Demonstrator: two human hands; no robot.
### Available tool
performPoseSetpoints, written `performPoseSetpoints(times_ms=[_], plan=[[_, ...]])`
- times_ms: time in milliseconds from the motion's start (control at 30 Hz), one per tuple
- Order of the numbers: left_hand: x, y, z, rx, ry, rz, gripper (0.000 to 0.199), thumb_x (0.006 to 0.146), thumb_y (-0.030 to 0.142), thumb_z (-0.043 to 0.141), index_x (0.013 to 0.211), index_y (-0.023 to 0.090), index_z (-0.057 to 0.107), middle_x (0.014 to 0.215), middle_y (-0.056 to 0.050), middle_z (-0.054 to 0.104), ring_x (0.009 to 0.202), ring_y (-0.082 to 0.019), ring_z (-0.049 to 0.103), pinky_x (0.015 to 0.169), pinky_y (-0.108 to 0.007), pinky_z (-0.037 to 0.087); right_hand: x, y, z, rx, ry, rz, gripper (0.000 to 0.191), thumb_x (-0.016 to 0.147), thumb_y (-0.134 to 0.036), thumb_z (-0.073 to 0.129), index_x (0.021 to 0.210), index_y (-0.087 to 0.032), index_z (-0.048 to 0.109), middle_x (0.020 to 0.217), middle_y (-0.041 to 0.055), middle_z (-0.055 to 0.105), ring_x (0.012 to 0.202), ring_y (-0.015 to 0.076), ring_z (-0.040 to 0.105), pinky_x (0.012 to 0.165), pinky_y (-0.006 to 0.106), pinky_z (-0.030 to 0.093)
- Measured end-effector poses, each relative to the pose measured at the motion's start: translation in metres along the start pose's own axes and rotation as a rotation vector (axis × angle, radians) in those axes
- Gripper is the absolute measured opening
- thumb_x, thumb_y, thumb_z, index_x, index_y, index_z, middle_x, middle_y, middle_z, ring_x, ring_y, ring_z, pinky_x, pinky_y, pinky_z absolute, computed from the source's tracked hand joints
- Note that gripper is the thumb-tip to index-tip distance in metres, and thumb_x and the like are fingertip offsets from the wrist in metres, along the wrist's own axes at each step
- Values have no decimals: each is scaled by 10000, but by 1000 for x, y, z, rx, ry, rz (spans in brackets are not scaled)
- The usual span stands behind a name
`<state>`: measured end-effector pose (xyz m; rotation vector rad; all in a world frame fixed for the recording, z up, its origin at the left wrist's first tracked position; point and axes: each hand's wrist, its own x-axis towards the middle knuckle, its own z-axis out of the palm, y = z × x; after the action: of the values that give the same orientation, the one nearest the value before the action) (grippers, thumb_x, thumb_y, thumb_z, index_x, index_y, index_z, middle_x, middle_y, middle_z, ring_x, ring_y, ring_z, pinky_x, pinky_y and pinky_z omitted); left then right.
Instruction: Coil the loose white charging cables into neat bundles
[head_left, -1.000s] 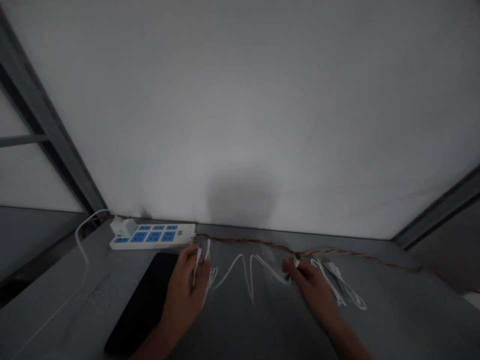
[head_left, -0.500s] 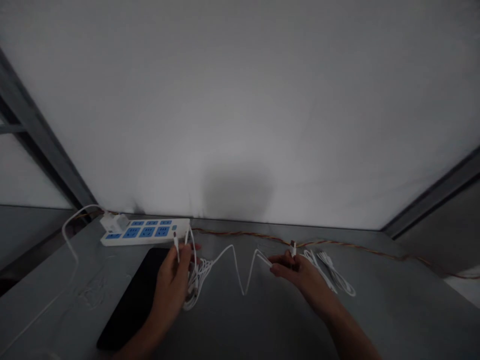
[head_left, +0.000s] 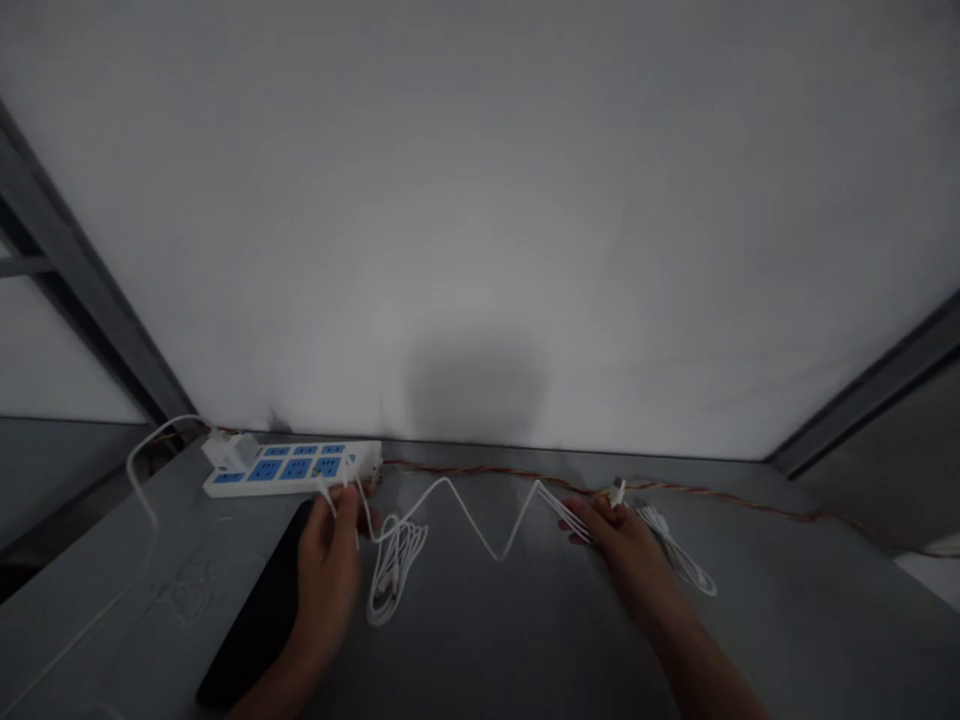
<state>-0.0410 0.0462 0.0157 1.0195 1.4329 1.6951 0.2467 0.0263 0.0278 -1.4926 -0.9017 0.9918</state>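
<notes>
Bare left hand (head_left: 328,565), bare right hand (head_left: 628,555), 2 bare forearms (head_left: 709,660)

Your left hand (head_left: 330,570) and your right hand (head_left: 626,545) are holding a thin white cable (head_left: 471,519), stretched in zigzag above the grey metal tabletop (head_left: 525,640), near a white and blue power strip (head_left: 289,468).

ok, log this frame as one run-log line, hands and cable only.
left hand: holds white cable | right hand: holds same cable, white connector at fingertips | nearby: cable coil, power strip
</notes>
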Motion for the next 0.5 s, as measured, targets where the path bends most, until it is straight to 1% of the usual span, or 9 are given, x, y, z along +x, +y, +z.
performPoseSetpoints(times_ms=[67, 133, 200, 233, 300, 367, 433, 500], plan=[[-1, -1, 0, 40, -62, -9, 382, 823, 596, 608, 871, 220, 654, 629, 48, 577, 578, -139, 519, 549, -239, 406, -1, -2, -1, 40, -29, 20, 406, 638, -439, 754, 550, -262, 399, 789, 12, 770, 913, 278, 706, 718, 328, 551], [-1, 0, 1, 31, -73, -20, 345, 828, 571, 616, 868, 229, 627, 690, 48, 594, 573, -128, 506, 534, -232, 404, -2, -1, -2, 62, -83, 39, 378, 620, -406, 786, 569, -260, 442, 877, 27, 785, 983, 293, 691, 768, 360, 551], [-1, 0, 3, -26, -49, -27, 322, 811, 546, 647, 900, 240, 601, 748, 50, 609, 570, -121, 508, 527, -229, 417, -1, 3, -3, 38, -146, 36, 350, 591, -376, 811, 588, -254, 484, 938, 42, 789, 993, 304, 689, 810, 393, 537], [0, 1, 3, -59, -27, -25, 331, 796, 532, 669, 948, 248, 592, 765, 53, 613, 569, -120, 513, 526, -228, 425, -1, 5, -3, 17, -173, 30, 348, 578, -366, 819, 591, -251, 491, 957, 47, 790, 981, 307, 693, 822, 406, 530], [2, 2, 3, -111, 35, -15, 405, 772, 503, 706, 1070, 267, 567, 792, 58, 616, 567, -113, 515, 502, -213, 421, 1, 9, -4, 1, -205, 26, 373, 556, -357, 828, 587, -249, 472, 970, 48, 791, 960, 311, 700, 815, 415, 527], [4, 3, 2, -132, 89, -4, 399, 782, 481, 705, 1090, 264, 572, 766, 65, 587, 561, -102, 493, 463, -189, 390, 5, 13, -7, 26, -183, 32, 372, 566, -373, 822, 593, -252, 471, 969, 51, 789, 970, 315, 699, 794, 401, 538], [6, 6, -1, -129, 126, -1, 290, 821, 458, 673, 1003, 242, 608, 706, 72, 525, 555, -94, 451, 439, -174, 361, 12, 16, -10, 62, -95, 35, 311, 616, -423, 783, 633, -253, 523, 971, 58, 781, 979, 310, 699, 770, 374, 554], [8, 9, -2, -120, 164, 3, 225, 847, 430, 648, 946, 229, 624, 670, 75, 468, 561, -93, 425, 440, -170, 359, 18, 19, -15, 74, -13, 36, 271, 677, -475, 723, 711, -245, 584, 982, 66, 765, 949, 294, 711, 739, 354, 566]])
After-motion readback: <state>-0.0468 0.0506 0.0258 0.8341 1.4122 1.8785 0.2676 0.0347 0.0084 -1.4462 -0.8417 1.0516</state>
